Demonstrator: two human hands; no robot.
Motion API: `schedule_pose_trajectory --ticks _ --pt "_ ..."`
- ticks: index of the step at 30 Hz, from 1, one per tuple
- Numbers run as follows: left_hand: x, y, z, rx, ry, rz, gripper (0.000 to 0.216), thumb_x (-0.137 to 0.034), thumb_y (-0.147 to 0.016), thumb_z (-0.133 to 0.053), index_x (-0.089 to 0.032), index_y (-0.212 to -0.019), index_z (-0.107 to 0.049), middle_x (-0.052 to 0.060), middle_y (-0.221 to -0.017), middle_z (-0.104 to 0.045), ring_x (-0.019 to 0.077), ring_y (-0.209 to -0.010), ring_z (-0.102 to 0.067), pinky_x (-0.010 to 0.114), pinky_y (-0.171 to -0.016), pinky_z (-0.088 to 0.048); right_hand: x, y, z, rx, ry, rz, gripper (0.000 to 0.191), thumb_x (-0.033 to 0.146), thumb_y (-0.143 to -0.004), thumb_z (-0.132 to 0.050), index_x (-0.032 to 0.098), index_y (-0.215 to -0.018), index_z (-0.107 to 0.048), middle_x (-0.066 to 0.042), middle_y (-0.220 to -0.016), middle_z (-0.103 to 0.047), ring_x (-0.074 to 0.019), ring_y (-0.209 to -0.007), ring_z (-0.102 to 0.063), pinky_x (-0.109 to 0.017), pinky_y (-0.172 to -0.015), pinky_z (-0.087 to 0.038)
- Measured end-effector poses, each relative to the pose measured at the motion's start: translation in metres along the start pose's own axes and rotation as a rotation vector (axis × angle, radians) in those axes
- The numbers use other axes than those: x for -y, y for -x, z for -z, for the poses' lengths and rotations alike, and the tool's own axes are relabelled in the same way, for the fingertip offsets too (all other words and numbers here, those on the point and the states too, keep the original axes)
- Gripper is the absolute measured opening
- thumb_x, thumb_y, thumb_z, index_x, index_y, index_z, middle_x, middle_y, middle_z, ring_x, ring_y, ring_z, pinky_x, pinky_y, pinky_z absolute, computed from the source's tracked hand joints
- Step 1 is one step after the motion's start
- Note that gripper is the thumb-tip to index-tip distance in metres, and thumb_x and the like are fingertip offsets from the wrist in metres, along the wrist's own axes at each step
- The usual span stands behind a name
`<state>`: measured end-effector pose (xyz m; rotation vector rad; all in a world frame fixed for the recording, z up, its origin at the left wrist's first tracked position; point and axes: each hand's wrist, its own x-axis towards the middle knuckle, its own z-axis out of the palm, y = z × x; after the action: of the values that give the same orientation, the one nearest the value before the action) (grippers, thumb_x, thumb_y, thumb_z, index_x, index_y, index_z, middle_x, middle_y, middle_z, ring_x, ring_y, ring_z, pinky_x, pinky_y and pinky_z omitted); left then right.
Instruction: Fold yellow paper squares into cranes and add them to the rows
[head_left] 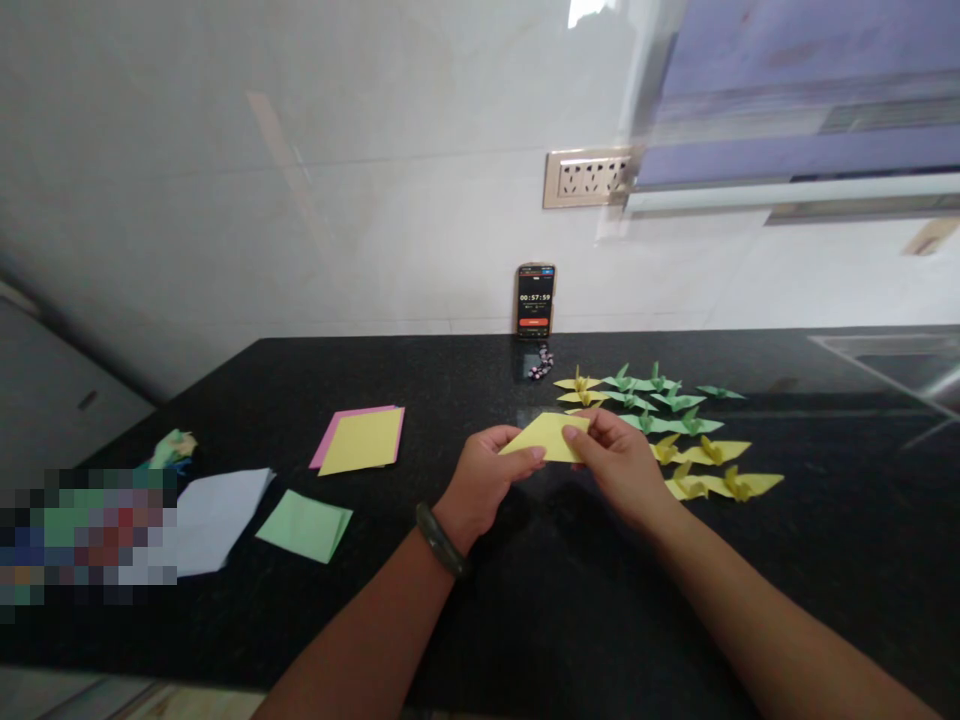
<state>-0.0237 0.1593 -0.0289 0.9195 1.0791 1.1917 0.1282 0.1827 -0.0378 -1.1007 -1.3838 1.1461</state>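
A partly folded piece of yellow origami paper (546, 436) is held above the black counter between both hands. My left hand (486, 478) pinches its left corner, thumb on top. On the right end, my right hand (616, 458) grips the paper with the thumb pressed on its face and the fingers behind, mostly hidden. Just beyond and to the right of my right hand stand rows of folded paper cranes, green ones (679, 400) behind and yellow ones (739, 484) in front. A dark bangle (440, 540) circles my left wrist.
Yellow and pink square sheets (364, 440) lie left of my hands. Nearer are a folded green sheet (306, 525) and white paper (217, 520). A phone (535, 300) showing a timer leans on the wall, its beaded strap (541, 362) on the counter (420, 370). A socket (589, 178) is above.
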Motion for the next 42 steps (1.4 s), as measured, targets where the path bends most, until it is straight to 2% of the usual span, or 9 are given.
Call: schedule_pose_trajectory --ticks 3,7,16,20,24,27,31,36,42 --pt "-0.001 0.0 0.002 0.032 -0.075 -0.006 0.022 -0.023 -0.056 -0.073 -0.01 -0.071 -0.065 0.002 -0.063 -0.063 0.0087 -0.056 -0.054 0.02 -0.055 -0.04 -0.002 -0.001 0.004 0.002 0.102 0.056 0.024 0.037 -0.073 -0.057 0.016 -0.085 -0.057 0.0 -0.066 -0.058 -0.0122 -0.054 -0.05 -0.024 -0.048 -0.04" --pt "-0.001 -0.003 0.004 0.006 -0.016 0.009 0.026 -0.026 -0.059 -0.071 -0.011 -0.079 -0.066 0.004 -0.072 -0.066 0.0112 -0.061 -0.057 0.022 -0.058 -0.043 0.002 -0.001 0.007 0.06 0.183 0.055 0.023 0.035 -0.074 -0.055 0.015 -0.086 -0.059 -0.002 -0.068 -0.06 -0.0138 -0.057 -0.052 -0.025 -0.05 -0.042" --pt "-0.004 -0.002 0.007 0.04 -0.251 -0.037 0.024 -0.032 -0.069 -0.061 -0.009 -0.074 -0.067 0.003 -0.064 -0.063 0.0104 -0.055 -0.05 0.022 -0.052 -0.036 0.004 0.0 0.01 0.217 0.301 0.093 0.021 0.031 -0.077 -0.053 0.014 -0.083 -0.063 -0.003 -0.07 -0.062 -0.0148 -0.062 -0.054 -0.025 -0.056 -0.043" --pt "-0.005 -0.002 0.008 0.062 -0.273 -0.028 0.024 -0.033 -0.07 -0.06 -0.01 -0.075 -0.068 0.003 -0.063 -0.062 0.0102 -0.054 -0.048 0.022 -0.051 -0.035 0.004 0.001 0.011 0.218 0.269 0.076 0.019 0.031 -0.077 -0.055 0.015 -0.084 -0.062 -0.002 -0.071 -0.062 -0.0141 -0.062 -0.055 -0.024 -0.056 -0.044" --pt "-0.002 -0.004 0.01 0.087 -0.231 -0.021 0.024 -0.035 -0.071 -0.059 -0.012 -0.072 -0.066 0.002 -0.06 -0.06 0.0101 -0.052 -0.048 0.022 -0.05 -0.035 0.002 0.001 0.008 0.153 0.213 0.078 0.019 0.033 -0.075 -0.059 0.015 -0.081 -0.061 -0.001 -0.069 -0.061 -0.0134 -0.06 -0.055 -0.025 -0.056 -0.044" --pt "0.0 -0.004 0.009 0.103 -0.181 -0.007 0.022 -0.033 -0.07 -0.059 -0.012 -0.071 -0.066 0.002 -0.059 -0.06 0.0114 -0.053 -0.052 0.023 -0.052 -0.038 0.002 0.001 0.006 0.084 0.278 0.188 0.016 0.031 -0.075 -0.059 0.016 -0.08 -0.063 -0.003 -0.072 -0.063 -0.0146 -0.063 -0.056 -0.027 -0.06 -0.046" --pt "0.0 -0.004 0.008 0.117 -0.119 0.012 0.02 -0.031 -0.071 -0.059 -0.012 -0.071 -0.065 0.001 -0.058 -0.06 0.0116 -0.054 -0.054 0.024 -0.055 -0.041 0.003 0.001 0.007 0.035 0.419 0.492 0.014 0.023 -0.078 -0.057 0.019 -0.086 -0.068 -0.003 -0.074 -0.062 -0.0149 -0.069 -0.057 -0.028 -0.063 -0.045" --pt "-0.001 -0.004 0.008 0.129 -0.023 0.024 0.016 -0.029 -0.07 -0.059 -0.013 -0.07 -0.063 0.001 -0.059 -0.061 0.0104 -0.051 -0.054 0.023 -0.053 -0.041 0.005 0.0 0.012 0.143 0.534 0.731 0.026 0.014 -0.08 -0.053 0.026 -0.099 -0.067 -0.003 -0.076 -0.056 -0.0132 -0.071 -0.055 -0.026 -0.061 -0.045" --pt "-0.002 -0.004 0.007 0.133 0.034 0.03 0.015 -0.027 -0.069 -0.06 -0.012 -0.07 -0.061 -0.001 -0.054 -0.057 0.0076 -0.046 -0.049 0.019 -0.045 -0.035 0.005 -0.002 0.017 0.285 0.579 0.836 0.034 0.011 -0.082 -0.05 0.032 -0.105 -0.064 -0.004 -0.087 -0.055 -0.0136 -0.079 -0.054 -0.027 -0.065 -0.046"
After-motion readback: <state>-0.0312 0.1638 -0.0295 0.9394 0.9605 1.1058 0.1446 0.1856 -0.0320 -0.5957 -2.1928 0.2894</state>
